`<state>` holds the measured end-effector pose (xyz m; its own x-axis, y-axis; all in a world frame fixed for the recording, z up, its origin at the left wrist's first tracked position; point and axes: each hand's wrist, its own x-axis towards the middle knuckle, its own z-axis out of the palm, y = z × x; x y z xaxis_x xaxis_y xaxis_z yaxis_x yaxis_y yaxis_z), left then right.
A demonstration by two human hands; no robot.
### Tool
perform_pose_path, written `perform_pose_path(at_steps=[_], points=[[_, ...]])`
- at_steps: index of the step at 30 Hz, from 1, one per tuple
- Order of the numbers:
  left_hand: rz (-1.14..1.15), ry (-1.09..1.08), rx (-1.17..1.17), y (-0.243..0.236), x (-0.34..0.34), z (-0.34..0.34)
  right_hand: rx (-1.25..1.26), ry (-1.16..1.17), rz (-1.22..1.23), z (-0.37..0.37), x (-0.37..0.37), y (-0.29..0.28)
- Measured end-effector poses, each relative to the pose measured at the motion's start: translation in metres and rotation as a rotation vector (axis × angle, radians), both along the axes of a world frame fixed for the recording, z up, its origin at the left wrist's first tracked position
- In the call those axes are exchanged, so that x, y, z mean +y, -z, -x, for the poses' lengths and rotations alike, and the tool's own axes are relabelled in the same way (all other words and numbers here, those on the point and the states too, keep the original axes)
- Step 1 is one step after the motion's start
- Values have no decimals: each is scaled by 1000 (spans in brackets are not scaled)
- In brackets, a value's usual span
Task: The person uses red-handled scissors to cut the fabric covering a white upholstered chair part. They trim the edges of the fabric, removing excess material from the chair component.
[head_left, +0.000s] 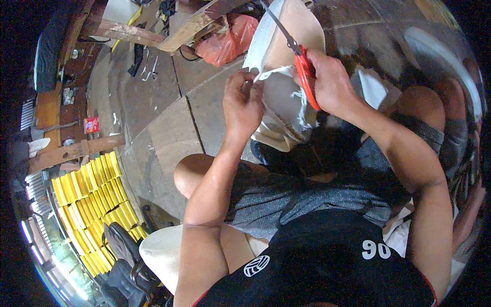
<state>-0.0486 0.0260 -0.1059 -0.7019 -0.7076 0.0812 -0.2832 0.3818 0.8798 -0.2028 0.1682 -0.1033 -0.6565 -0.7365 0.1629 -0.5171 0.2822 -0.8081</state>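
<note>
My right hand (pixel 332 84) is wrapped round the red handles of a pair of scissors (pixel 305 77). Their dark blades point up and away to the left, over a beige, rounded padded piece (pixel 306 36). Along that piece's left side runs a white fabric edge (pixel 255 53). With bent fingers, my left hand (pixel 243 105) pinches the near end of the white cloth, where a torn strip (pixel 276 71) stretches toward the scissors. Frayed white threads (pixel 303 115) hang below, above a pale cloth edge (pixel 279 137) near my lap. Whether the blades touch any cloth I cannot tell.
Beyond my left hand lie a red plastic bag (pixel 230 43) and a wooden beam (pixel 197 25). Yellow pieces (pixel 92 204) are stacked at the left, near a dark chair (pixel 120 279). White scraps (pixel 151 69) lie on the floor. A white, curved padded piece (pixel 162 256) is beside my left arm.
</note>
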Motion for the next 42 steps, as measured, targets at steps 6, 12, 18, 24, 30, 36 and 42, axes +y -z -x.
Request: perform_pose_path(at_steps=[6, 12, 18, 24, 30, 36, 42], points=[[-122, -71, 95, 5, 4, 0, -57, -49, -124, -19, 7, 21], [-258, -55, 83, 13, 1, -4, -671, -203, 40, -49, 22, -2], [-370, -39, 16, 4, 7, -3, -1375, -231, -158, -75, 39, -31], [-336, -39, 62, 17, 4, -4, -1446, -237, -183, -82, 45, -29], [-317, -46, 43, 12, 8, -3, -1434, -257, -169, -81, 46, -33], [-350, -31, 42, 8, 9, -3, -1437, -245, -175, -81, 46, -27], [-325, -24, 44, 10, 9, -2, -1350, -201, -159, -84, 44, -30]])
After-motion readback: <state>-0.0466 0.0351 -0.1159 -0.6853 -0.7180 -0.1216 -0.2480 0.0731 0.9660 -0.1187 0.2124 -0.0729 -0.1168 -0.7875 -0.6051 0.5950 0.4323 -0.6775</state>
